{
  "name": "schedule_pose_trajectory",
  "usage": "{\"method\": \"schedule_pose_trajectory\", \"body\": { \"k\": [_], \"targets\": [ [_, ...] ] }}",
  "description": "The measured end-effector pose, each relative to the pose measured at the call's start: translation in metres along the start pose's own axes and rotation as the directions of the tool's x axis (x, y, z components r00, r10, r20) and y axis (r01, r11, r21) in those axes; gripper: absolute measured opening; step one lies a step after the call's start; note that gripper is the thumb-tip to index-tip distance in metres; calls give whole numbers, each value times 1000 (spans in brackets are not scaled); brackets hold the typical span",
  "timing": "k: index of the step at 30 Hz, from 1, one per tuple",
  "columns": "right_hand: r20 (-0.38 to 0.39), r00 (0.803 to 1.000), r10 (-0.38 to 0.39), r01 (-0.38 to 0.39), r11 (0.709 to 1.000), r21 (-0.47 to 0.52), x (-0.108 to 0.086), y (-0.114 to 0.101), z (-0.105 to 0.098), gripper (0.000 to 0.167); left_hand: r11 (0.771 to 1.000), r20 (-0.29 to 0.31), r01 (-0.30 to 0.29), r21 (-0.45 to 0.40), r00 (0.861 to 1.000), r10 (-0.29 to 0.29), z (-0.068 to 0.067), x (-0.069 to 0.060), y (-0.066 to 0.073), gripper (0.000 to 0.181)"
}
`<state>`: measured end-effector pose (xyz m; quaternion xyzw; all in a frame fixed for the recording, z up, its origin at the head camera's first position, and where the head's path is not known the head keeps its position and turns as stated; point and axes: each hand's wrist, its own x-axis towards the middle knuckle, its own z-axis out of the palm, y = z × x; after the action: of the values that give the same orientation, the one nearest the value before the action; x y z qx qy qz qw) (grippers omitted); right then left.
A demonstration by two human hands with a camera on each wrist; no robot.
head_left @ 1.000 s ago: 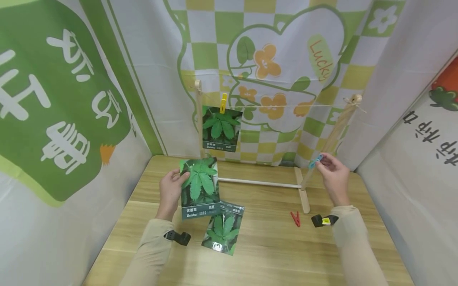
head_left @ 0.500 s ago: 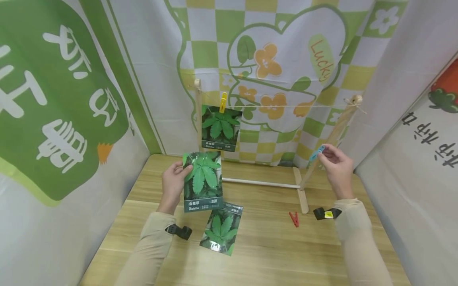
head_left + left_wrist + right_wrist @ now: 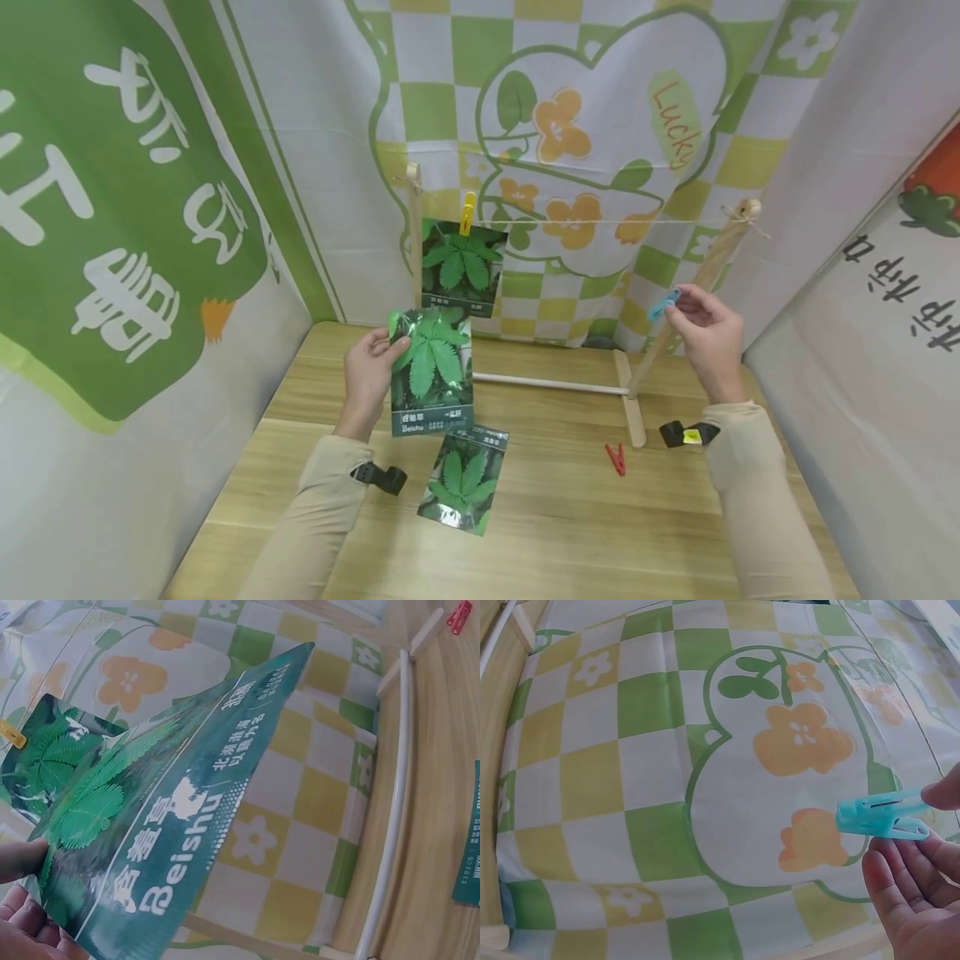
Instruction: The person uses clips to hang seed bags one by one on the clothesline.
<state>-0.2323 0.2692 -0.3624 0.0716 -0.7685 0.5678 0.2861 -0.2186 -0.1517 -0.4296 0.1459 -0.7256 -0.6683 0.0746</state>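
My left hand (image 3: 369, 373) pinches a green seed packet (image 3: 432, 379) by its left edge, thumb on the front; the packet is held above the table, its leaf picture toward me. In the right hand (image 3: 708, 340) a light-blue clothespin (image 3: 663, 306) is pinched between thumb and fingers, near the frame's right post. The right wrist view shows the clothespin (image 3: 881, 814) with its tip pointing left, away from the hand. A similar packet (image 3: 464, 268) hangs from the string (image 3: 600, 222) under a yellow clothespin (image 3: 467, 214). Another packet (image 3: 463, 479) lies on the table.
A wooden frame with a right post (image 3: 693, 287) and a left post (image 3: 415, 242) carries the string. A white rod (image 3: 551, 384) runs low between its feet. On the table (image 3: 570, 533) lies a red clothespin (image 3: 616, 459). A checkered cloth (image 3: 427, 108) hangs behind.
My left hand has raised the packet and moved it slightly right, toward the string. My right hand has lifted the light-blue clothespin higher. The hanging packet stays in place.
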Motion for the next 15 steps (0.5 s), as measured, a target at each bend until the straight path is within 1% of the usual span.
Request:
{"method": "schedule_pose_trajectory", "body": {
  "k": [9, 15],
  "targets": [
    [28, 999, -21, 21, 1000, 10, 9, -11, 4, 30, 1000, 10, -20, -9, 1000, 20, 4, 2, 7, 44],
    [39, 998, -49, 49, 999, 10, 14, -19, 7, 30, 999, 18, -26, -26, 999, 27, 6, 2, 10, 43]
  ]
}}
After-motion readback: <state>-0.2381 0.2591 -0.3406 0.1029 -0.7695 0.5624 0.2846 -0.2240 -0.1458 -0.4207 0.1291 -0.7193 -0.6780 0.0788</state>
